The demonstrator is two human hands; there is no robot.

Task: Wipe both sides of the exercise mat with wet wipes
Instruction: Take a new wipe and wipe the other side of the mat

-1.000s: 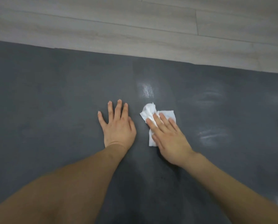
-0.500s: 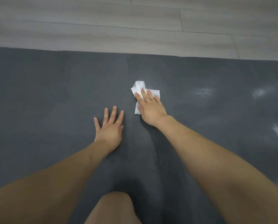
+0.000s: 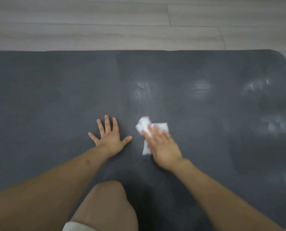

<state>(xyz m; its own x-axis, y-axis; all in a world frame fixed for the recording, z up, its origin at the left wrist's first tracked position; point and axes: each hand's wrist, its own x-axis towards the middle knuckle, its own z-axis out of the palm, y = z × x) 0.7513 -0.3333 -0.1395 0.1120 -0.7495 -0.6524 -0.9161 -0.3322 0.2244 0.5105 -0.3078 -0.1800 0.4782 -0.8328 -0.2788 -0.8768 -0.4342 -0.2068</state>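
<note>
The right hand [image 3: 162, 148] has drawn back toward the person from its far reach of half a second ago, dragging the wet wipe [image 3: 149, 130] down the exercise mat [image 3: 55, 97] along a stroke that ends level with the left hand [image 3: 109, 139]. A fresh glistening patch lies on the mat beyond the wipe, toward the far edge, where the wipe was at its farthest; similar damp sheens run off toward the mat's rounded far right corner, suggesting that end of this face is already wiped and the dull part to the left is still to do (the underside cannot be judged from here). The right hand presses the crumpled wipe flat under outstretched fingers, though motion blur makes it hard to say whether any fingertip curls over the wipe. The left hand lies palm-down with fingers spread, holding nothing, bracing on the mat just beside the wipe. A bare knee [image 3: 105, 202] shows at the mat's near edge, and pale wood flooring [image 3: 105, 22] runs beyond the far edge.
</note>
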